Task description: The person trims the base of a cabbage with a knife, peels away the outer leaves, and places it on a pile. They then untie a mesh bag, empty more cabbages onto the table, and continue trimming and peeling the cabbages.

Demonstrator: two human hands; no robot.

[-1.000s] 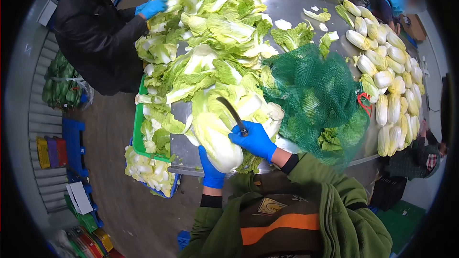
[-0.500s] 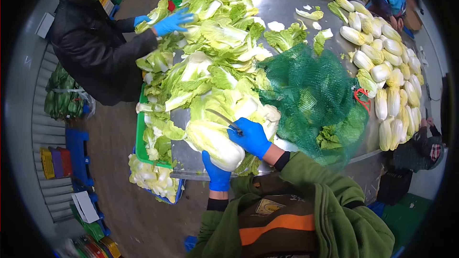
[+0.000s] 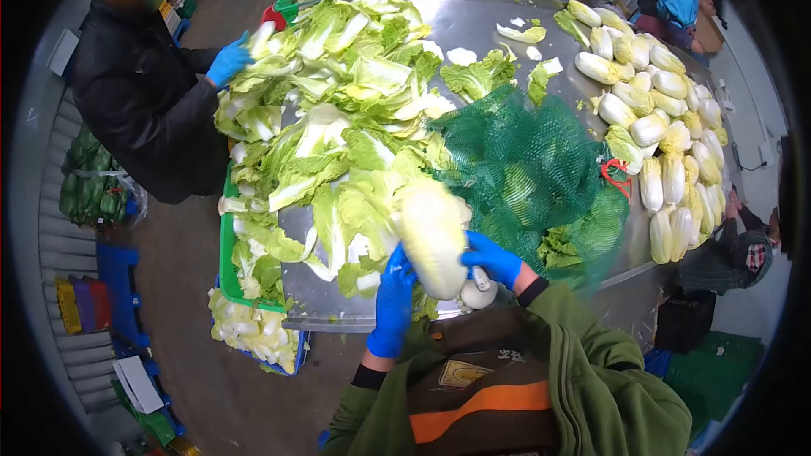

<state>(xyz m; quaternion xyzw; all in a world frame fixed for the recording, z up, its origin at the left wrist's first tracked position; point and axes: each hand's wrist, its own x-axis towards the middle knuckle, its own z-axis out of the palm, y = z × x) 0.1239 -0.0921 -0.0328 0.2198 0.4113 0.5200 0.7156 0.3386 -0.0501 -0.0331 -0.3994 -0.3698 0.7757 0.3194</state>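
A pale napa cabbage stands nearly upright over the table's near edge, slightly blurred. My left hand grips its left side, in a blue glove. On the right side, my gloved right hand presses against it with curled fingers. The knife shows only as a small pale end under those fingers; its blade is hidden. Just below lies a round white cut cabbage base. Loose outer leaves are heaped beyond and left of my hands. To the right lies a green mesh sack with cabbage inside.
Trimmed cabbages are piled on the metal table's right side. A co-worker in blue gloves handles leaves at the left. A green crate holds leaves at the left edge. Other people are at the right.
The cabbage has turned from lying tilted to nearly upright and moved right. My right hand has moved to its right side, and the knife blade no longer shows. The co-worker's hand drew back left.
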